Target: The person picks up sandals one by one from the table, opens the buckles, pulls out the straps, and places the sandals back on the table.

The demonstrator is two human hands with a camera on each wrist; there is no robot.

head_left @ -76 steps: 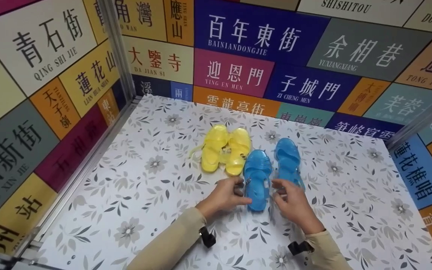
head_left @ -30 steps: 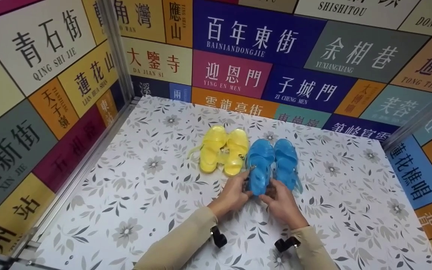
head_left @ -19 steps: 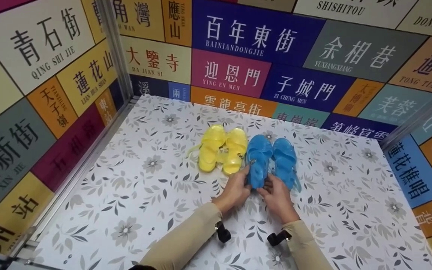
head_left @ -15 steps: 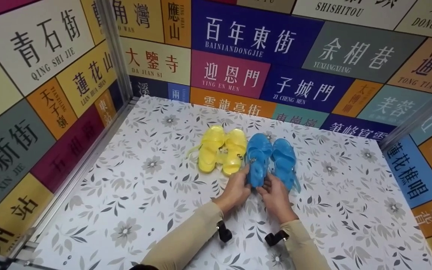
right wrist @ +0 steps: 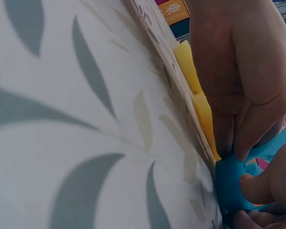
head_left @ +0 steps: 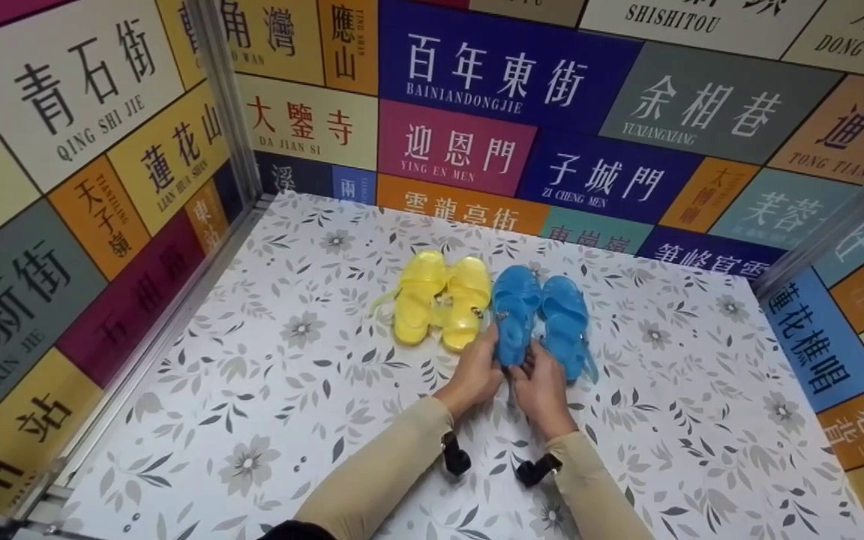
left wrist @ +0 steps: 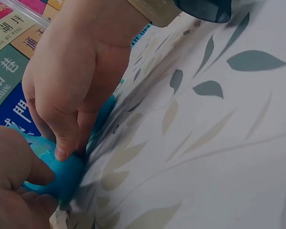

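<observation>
Two blue jelly sandals lie side by side in the head view, toes pointing to the back wall. My left hand and right hand both grip the heel end of the left blue sandal, one from each side. In the right wrist view, thumb and fingers pinch its blue heel; the left wrist view shows both hands close together on the same heel. The right blue sandal sits just beside, with its strap loose at the outer side. My fingertips under the heel are partly hidden.
A pair of yellow sandals stands immediately left of the blue ones, toes also toward the back. The table wears a white leaf-and-flower cover. Walls printed with street-name signs enclose it at the back and sides, with metal posts at the corners.
Both hands have taken hold of the left blue sandal and moved it away from me, so it now sits level with the other blue one. The yellow pair stays put.
</observation>
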